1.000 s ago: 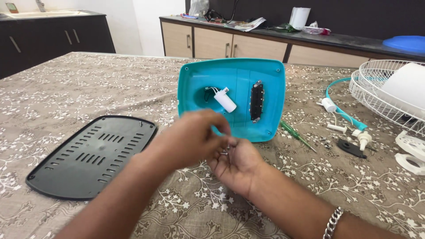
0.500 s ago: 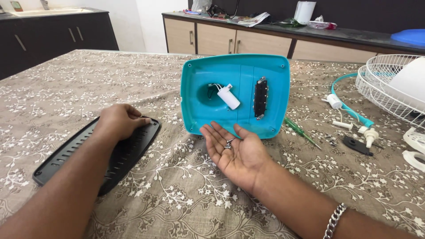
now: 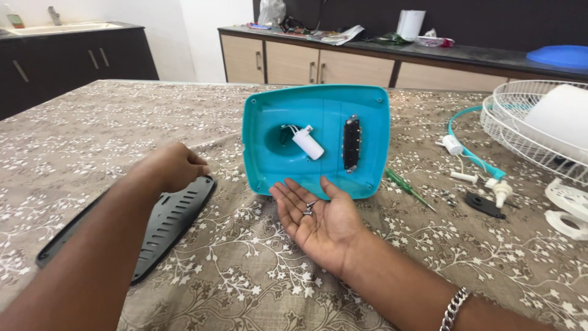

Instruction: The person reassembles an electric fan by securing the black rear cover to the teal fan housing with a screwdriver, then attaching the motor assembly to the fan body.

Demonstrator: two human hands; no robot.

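My left hand (image 3: 174,165) grips the far edge of a black slotted base plate (image 3: 156,230) and tilts that edge up off the patterned tablecloth. My right hand (image 3: 315,217) lies palm up in front of a turquoise fan base shell (image 3: 324,116), with a few small metal screws (image 3: 308,208) resting in the open palm. Inside the shell sit a white capacitor (image 3: 308,142) with wires and a black switch block (image 3: 351,142).
A green-handled screwdriver (image 3: 407,187) lies right of the shell. Further right are a turquoise ring (image 3: 471,150), small white and black fan parts (image 3: 487,196) and a white wire fan guard (image 3: 539,132). Cabinets and a cluttered counter (image 3: 429,49) run along the back.
My left hand left the right palm, reached left to the black plate and has lifted its far edge. My right hand has opened flat with the screws on it.
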